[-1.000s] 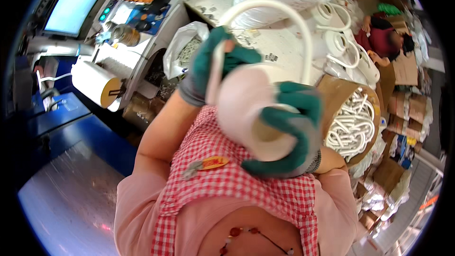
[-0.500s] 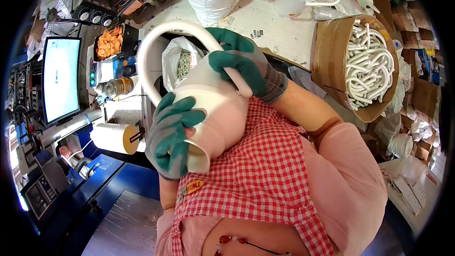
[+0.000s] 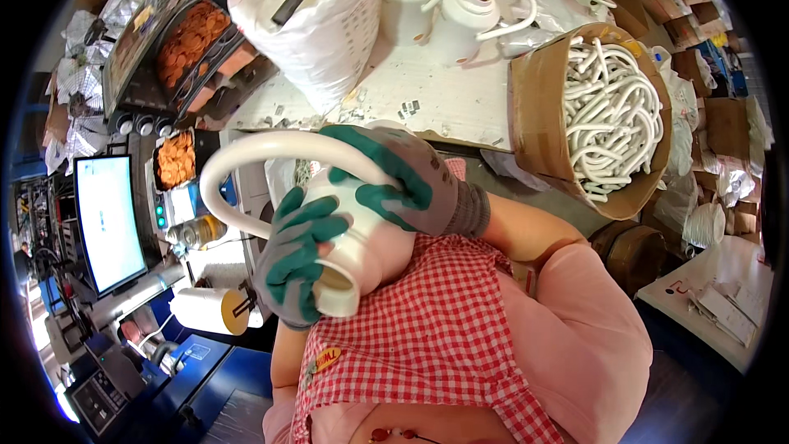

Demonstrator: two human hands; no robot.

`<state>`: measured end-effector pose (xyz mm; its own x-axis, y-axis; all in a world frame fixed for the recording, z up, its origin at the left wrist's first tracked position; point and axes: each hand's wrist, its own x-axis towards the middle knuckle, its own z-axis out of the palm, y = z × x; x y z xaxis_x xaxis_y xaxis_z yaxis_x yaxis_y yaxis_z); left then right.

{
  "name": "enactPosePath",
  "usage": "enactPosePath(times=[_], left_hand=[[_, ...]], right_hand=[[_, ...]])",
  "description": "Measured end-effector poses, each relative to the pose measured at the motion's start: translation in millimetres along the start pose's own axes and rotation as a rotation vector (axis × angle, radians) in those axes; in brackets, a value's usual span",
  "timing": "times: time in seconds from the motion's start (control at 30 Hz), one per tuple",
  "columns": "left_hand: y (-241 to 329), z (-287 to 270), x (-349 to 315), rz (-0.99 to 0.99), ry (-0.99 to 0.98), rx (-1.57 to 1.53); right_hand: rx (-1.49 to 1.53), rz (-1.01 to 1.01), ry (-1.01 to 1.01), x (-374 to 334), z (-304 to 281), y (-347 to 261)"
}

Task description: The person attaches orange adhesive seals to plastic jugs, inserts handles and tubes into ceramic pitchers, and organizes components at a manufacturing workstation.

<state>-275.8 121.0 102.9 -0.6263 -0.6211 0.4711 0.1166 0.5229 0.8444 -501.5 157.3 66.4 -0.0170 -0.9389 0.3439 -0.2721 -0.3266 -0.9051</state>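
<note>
A white jug-like vessel (image 3: 374, 234) with a round open mouth lies tilted against my red-checked apron (image 3: 427, 312). From its body a thick white curved tube (image 3: 222, 164) arches out to the left, like a handle. My left hand (image 3: 300, 259), in a grey and green glove, wraps the body beside the mouth. My right hand (image 3: 403, 177), gloved alike, is closed over the tube near its right end, where it meets the body. The fingers hide part of that joint.
Two similar white vessels (image 3: 468, 25) stand on the white table (image 3: 444, 107) beside a large white sack (image 3: 320, 33). A cardboard box (image 3: 538, 111) of white curved tubes is at right. Left are a screen (image 3: 107, 222), copper-coloured discs (image 3: 175, 159) and a white roll (image 3: 205, 311). Another person's hand shows at the far right.
The view has shifted, so the table and sack show more fully. My right hand has closed flatter over the tube, its palm pressed down. My left hand keeps its hold by the mouth.
</note>
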Motion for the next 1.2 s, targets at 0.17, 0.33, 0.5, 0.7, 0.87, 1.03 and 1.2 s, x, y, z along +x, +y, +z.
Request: enactPosePath(times=[0.17, 0.33, 0.5, 0.7, 0.87, 1.03, 1.2], left_hand=[[-26.7, 49.4, 17.8, -0.24, 0.322, 0.062], [-74.7, 34.3, -6.2, -0.508, 0.576, -0.097], [-75.0, -20.4, -129.4, -0.729, 0.918, 0.402], [31.9, -169.2, -308.1, -0.61, 1.589, 1.036], [190.1, -292.0, -454.6, -0.568, 1.39, 2.383], [170.9, -378.7, -420.2, -0.067, 1.802, 0.77], [191.7, -375.2, -412.8, -0.218, 1.981, 0.328]], right_hand=[[-0.414, 0.164, 0.324, -29.3, -66.0, 90.7], [0.136, 0.536, 0.893, -19.0, -102.1, 271.4], [-0.148, 0.584, 1.064, 47.6, -109.5, 351.4], [-0.685, 0.546, 1.131, 86.5, -115.0, 397.0], [-0.616, 0.689, 1.098, 26.3, -71.4, 364.1], [-0.108, 0.87, 0.581, -70.9, 5.5, 368.2], [0.236, 1.018, 0.137, -65.4, 190.4, 256.0]])
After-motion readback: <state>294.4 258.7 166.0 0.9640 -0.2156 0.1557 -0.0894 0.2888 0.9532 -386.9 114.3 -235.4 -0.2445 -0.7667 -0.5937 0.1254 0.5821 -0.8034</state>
